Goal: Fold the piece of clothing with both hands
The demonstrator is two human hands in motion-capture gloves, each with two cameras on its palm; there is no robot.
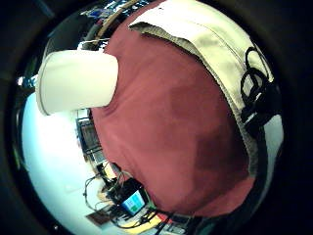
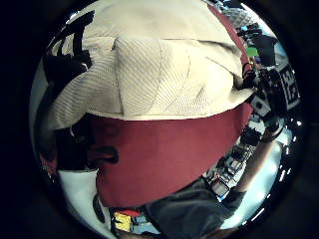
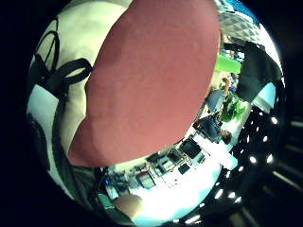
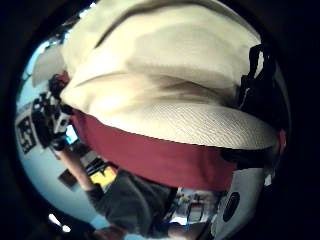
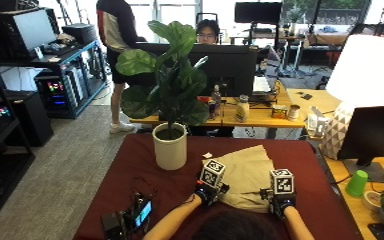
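The garment (image 5: 246,177), a beige ribbed piece of clothing, lay on the dark red tablecloth (image 5: 139,170) near the table's front edge, directly ahead of the seated person. It was partly folded, with a point of cloth reaching away from the person and the bulk bunched close to them.

The left hand (image 5: 207,192) sat at the garment's near left edge and the right hand (image 5: 280,199) at its near right edge, both in black gloves and both touching the cloth. From the outside view I could not tell whether the fingers of either hand were curled round the fabric or lying flat on it. The thumb side palm views showed a doubled layer of ribbed cloth (image 2: 164,79) close under the left palm and a similar fold (image 4: 200,125) close under the right, with red tablecloth beyond; no fingers showed plainly in any of them.

A white plant pot (image 5: 170,146) holding a large-leaved plant (image 5: 169,80) stood on the tablecloth to the left of the garment, apart from it. A small device with a lit screen (image 5: 139,212) lay near the front left corner of the table.
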